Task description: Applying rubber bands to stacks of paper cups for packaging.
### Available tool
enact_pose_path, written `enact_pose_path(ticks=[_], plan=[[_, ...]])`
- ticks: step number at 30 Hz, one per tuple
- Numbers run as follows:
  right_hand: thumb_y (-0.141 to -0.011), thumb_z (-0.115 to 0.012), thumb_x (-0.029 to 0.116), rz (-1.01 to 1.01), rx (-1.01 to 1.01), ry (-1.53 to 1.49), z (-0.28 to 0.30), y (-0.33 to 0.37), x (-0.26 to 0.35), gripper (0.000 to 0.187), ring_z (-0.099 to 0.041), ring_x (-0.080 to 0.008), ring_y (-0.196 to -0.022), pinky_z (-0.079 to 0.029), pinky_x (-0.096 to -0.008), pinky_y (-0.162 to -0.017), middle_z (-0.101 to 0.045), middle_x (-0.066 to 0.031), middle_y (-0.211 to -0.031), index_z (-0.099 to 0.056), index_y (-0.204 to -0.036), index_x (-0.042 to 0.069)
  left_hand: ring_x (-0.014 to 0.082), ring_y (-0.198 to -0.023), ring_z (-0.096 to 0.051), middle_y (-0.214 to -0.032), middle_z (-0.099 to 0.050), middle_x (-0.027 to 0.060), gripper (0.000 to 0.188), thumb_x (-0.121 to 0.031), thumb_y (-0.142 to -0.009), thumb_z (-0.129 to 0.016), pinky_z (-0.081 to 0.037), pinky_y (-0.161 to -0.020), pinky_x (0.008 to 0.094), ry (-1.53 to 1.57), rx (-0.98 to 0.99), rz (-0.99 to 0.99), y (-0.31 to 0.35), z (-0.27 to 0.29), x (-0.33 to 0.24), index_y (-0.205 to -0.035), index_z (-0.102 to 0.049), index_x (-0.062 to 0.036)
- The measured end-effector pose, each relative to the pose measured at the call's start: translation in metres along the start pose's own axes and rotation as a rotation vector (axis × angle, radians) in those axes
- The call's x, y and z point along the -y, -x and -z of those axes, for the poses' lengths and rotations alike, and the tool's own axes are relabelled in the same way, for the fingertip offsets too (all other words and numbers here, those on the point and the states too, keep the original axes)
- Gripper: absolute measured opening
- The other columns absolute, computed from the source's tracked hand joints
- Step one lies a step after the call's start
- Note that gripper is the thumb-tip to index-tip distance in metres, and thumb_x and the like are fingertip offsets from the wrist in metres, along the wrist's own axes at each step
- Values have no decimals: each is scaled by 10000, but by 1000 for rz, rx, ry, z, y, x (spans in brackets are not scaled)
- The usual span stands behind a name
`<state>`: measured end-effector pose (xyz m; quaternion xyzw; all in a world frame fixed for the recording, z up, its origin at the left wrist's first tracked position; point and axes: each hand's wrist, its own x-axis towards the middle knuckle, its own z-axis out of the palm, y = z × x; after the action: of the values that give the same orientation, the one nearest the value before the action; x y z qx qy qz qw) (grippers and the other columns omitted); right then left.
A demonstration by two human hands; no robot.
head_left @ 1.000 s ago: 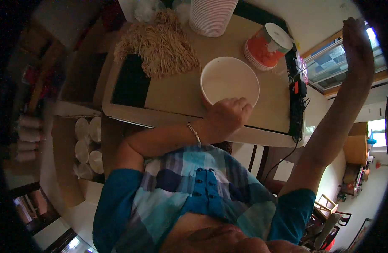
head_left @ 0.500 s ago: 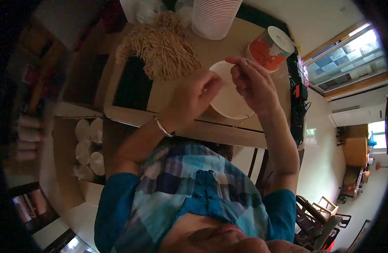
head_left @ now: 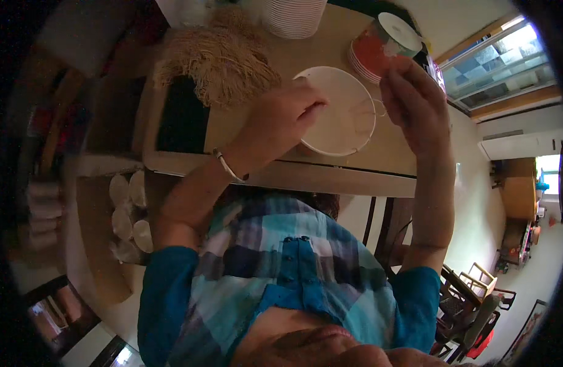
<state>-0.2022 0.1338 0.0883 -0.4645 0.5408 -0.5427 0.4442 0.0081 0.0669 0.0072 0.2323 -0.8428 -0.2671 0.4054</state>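
Note:
A round white bucket (head_left: 339, 113) stands on the table in front of me, its mouth facing up. A thin pale string loop sticks out at its right rim. My left hand (head_left: 286, 116) hovers over the bucket's left side, fingers curled together; whatever they pinch is hidden. To the right of the bucket my right hand (head_left: 416, 103) is raised, thumb and fingertips pressed together. Too little shows to tell what is in them. A bundle of tan strings (head_left: 223, 64) lies to the left of the bucket.
Behind the right hand stands an orange and green printed paper bucket (head_left: 379, 54) with a white top. A tall stack of white buckets (head_left: 294, 17) is at the back. At lower left a cardboard box (head_left: 93, 211) holds several white round-ended items. The table's front edge (head_left: 281, 173) runs before me.
My right hand has moved right, away from the left hand, which stays over the bucket's left side. The view has shifted, so the table things sit higher in the picture.

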Motion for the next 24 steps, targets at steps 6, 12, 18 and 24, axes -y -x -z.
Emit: enact_pose_path(ticks=[6, 12, 18, 24], plan=[[-904, -566, 145, -11, 5, 266, 17, 9, -9, 129, -385, -8, -521, -261, -167, -452, -512, 40, -687, -607, -989, 58, 345, -857, -593, -896, -616, 161, 148, -150, -818, -575, -487, -774, 414, -97, 113, -154, -30, -32, 17, -880, -625, -25], [-890, -594, 102, 33, -22, 324, 21, 11, -17, 91, -541, -67, -698, -427, -209, -604, -631, -4, -825, -621, -952, 41, 354, -771, -613, -806, -639, 178, 169, -171, -786, -566, -487, -713, 431, -87, 388, -109, -65, -66, 53, -810, -649, -26], [-878, -588, 90, 117, -40, 365, 27, 6, -37, 115, -444, -12, -587, -345, -169, -511, -550, 45, -720, -635, -980, 65, 266, -730, -640, -781, -664, 153, 205, -189, -754, -609, -496, -685, 377, 22, 571, 160, -82, -71, 41, -872, -679, -36], [-880, -588, 92, 134, -36, 364, 32, 7, -38, 115, -445, -14, -587, -344, -167, -513, -547, 47, -722, -634, -980, 60, 203, -700, -641, -763, -669, 137, 226, -197, -760, -607, -496, -655, 353, 47, 593, 180, -80, -81, 31, -891, -686, -30]])
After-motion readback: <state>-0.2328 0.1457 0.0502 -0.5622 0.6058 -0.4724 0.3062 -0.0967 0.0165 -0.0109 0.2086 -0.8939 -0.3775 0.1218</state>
